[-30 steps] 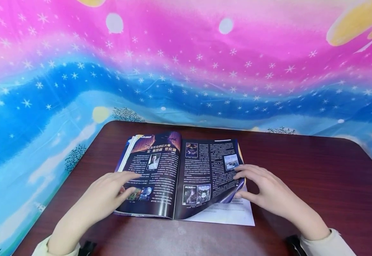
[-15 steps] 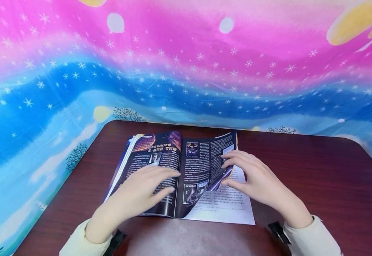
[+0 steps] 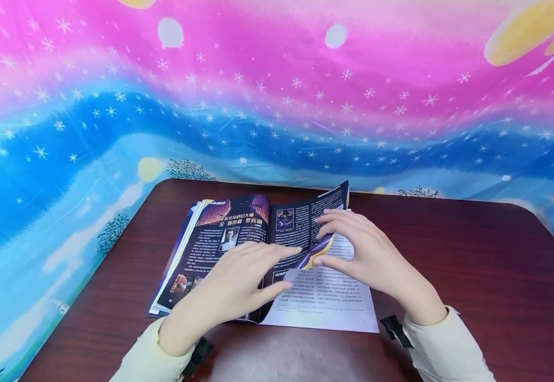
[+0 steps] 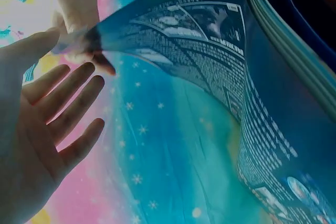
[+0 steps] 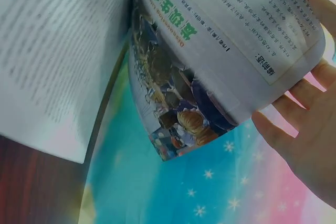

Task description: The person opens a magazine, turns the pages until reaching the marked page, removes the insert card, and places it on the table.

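Observation:
An open magazine point(image 3: 232, 220) with dark printed pages lies on the table. My right hand point(image 3: 372, 257) pinches the outer edge of its right page point(image 3: 288, 233), which curls up and leftward. In the right wrist view, the thumb is on one face of the lifted page point(image 5: 210, 40) and the fingers are behind the other. My left hand point(image 3: 238, 281) hovers over the magazine's middle, thumb and fingers spread around the space beside the curled corner. In the left wrist view, the fingers of that hand point(image 4: 47, 119) are extended, the page's corner near the thumb; whether they touch is unclear.
Under the lifted page lies a white text page point(image 3: 339, 305). The dark reddish-brown table point(image 3: 486, 276) extends on both sides of the magazine. A colourful pink and blue cloth point(image 3: 277, 106) with snowflakes hangs behind the table.
The right hand has moved left, lifting and curling the page further and exposing more white page. The left hand has moved right, from the left page toward the curled corner.

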`<state>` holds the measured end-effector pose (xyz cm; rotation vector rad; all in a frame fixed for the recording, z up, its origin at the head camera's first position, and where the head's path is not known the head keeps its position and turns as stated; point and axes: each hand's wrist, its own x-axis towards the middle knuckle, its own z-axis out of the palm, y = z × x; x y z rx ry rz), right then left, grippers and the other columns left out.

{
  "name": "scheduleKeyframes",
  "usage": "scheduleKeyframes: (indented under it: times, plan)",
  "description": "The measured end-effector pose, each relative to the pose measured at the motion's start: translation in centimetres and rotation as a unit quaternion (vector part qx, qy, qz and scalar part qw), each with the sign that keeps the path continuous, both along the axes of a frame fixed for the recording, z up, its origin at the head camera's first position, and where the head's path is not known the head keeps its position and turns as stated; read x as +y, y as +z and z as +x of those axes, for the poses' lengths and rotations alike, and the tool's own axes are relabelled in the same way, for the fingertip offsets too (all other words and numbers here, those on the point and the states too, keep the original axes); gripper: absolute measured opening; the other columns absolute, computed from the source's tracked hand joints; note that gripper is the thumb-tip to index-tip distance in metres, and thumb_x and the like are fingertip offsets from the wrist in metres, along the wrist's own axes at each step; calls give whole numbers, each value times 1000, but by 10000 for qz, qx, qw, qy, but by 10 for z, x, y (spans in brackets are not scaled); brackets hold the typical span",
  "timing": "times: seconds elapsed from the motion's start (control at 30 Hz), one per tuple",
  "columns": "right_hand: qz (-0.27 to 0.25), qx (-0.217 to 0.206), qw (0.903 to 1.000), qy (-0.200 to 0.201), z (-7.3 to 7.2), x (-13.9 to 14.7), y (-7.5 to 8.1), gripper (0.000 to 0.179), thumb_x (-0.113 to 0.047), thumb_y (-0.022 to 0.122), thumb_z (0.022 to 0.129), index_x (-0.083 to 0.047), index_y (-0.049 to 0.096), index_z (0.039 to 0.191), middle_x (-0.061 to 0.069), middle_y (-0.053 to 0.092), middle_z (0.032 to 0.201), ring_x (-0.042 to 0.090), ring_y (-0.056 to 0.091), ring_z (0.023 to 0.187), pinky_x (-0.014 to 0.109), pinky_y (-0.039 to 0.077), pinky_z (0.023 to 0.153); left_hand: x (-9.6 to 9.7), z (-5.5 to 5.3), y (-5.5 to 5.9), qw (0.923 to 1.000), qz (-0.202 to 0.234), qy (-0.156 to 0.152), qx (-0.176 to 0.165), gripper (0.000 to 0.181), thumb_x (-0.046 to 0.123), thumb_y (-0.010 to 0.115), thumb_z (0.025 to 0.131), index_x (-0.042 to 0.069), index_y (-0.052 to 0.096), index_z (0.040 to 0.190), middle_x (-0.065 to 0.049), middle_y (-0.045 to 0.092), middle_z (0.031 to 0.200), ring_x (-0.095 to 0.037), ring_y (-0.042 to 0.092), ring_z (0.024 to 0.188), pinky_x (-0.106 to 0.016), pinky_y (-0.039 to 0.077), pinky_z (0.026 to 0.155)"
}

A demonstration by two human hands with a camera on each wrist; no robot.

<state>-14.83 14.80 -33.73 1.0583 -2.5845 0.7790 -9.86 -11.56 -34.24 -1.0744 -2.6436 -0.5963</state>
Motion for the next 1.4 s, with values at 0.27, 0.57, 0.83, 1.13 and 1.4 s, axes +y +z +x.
scheduleKeyframes:
  times: [0.27,0.57,0.83,1.13,1.4]
  plan:
    - [378,383,9985,-124,8,-3,10,37,-40,84,77,-20,68,104,-1,62,132,24,42,137,51,32,111,13,1,-5,9956,414,-207,819,48,30,73,92,17,60,136,3,69,120,-12,65,105,-30,52,88]
    - [423,389,9982,-141,17,4,18,55,-39,84,78,-16,66,125,1,57,139,26,43,136,53,34,109,14,7,-7,9908,747,55,1130,37,16,70,94,18,65,131,3,70,117,-11,65,104,-27,52,92]
    - [229,447,9985,-211,33,23,28,65,-30,87,75,-18,62,133,1,52,145,25,44,135,54,39,103,4,10,-4,9879,674,861,1102,47,10,72,91,19,62,135,3,68,124,-15,66,108,-34,53,92]
    - [312,442,9984,-180,34,37,10,59,-31,85,77,-20,64,131,-2,61,133,21,54,124,48,43,99,-30,12,-8,9824,649,1384,1075,54,5,74,87,11,57,138,-6,64,131,-24,65,111,-41,54,90]
    - [560,390,9976,-124,31,45,-4,49,-31,84,80,-19,67,124,-5,65,126,19,58,118,46,45,97,-57,22,-14,9769,443,1907,862,61,3,79,82,12,57,138,-6,64,129,-25,67,103,-41,58,74]
